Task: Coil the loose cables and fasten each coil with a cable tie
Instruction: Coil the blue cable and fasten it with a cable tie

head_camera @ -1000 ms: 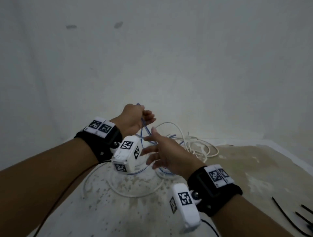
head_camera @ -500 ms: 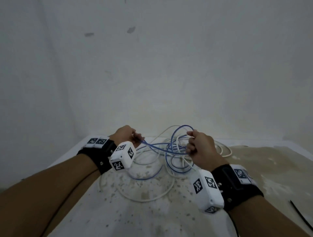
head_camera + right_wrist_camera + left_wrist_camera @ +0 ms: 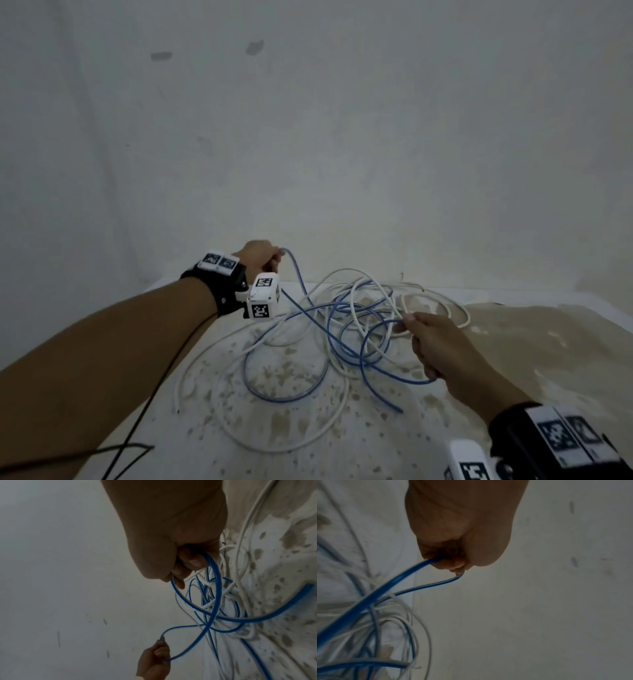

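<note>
A blue cable (image 3: 310, 346) lies in loose loops on the stained white table (image 3: 308, 455), tangled with a white cable (image 3: 219, 380). My left hand (image 3: 263, 256) is raised at the far left and grips a bend of the blue cable (image 3: 412, 577) in curled fingers. My right hand (image 3: 433, 342), nearer and to the right, holds another stretch of the blue cable (image 3: 214, 574) in a closed fist. The blue strand runs slack between both hands, and its free end (image 3: 399, 410) rests on the table. More white loops (image 3: 445, 301) lie by the back edge.
A plain white wall (image 3: 342, 137) rises straight behind the table. A thin black lead (image 3: 150, 404) hangs from my left wrist camera over the table's left edge. A tan stained patch (image 3: 548, 349) covers the table's right side.
My hands have moved apart: the left rose toward the wall, the right drew back toward me and to the right, stretching the blue cable between them. The view has tilted down.
</note>
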{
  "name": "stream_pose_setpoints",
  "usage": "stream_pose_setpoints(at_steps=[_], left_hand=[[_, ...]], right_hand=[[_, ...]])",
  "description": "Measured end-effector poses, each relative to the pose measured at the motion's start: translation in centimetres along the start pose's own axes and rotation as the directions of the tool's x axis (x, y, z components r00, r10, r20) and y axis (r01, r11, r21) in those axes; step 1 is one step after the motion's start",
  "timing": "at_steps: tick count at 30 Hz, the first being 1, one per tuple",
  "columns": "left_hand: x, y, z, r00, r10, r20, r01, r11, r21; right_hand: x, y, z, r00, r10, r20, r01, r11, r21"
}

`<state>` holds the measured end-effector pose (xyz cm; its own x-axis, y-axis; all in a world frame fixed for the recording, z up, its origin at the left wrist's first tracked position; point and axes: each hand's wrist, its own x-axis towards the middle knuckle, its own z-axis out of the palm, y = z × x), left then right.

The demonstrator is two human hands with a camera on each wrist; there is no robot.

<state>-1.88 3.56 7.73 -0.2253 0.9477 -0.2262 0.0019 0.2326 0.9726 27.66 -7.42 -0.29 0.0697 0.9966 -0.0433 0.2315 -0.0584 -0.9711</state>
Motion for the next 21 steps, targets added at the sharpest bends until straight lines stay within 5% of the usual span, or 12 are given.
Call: stream_pose_setpoints(at_steps=[7, 14, 21], left_hand=[[-1.1, 1.7, -1.3, 0.99, 0.067, 0.123, -0.106, 0.932, 0.347], [-3.9, 5.6, -6.5, 0.918, 0.394, 0.045, -0.396, 0.908, 0.139], [-7.8, 1.1, -9.5, 0.957, 0.164, 0.237, -0.275, 0.768, 0.579]], right_hand=[[1.6, -3.7, 0.6, 0.996, 0.021, -0.087, 0.01, 0.938, 0.347], [0.7, -5.2, 4.1, 0.997, -0.061, -0.046, 0.069, 0.977, 0.2], [-1.8, -6.2, 6.5, 0.99, -0.007, 0.143, -0.009, 0.994, 0.107]])
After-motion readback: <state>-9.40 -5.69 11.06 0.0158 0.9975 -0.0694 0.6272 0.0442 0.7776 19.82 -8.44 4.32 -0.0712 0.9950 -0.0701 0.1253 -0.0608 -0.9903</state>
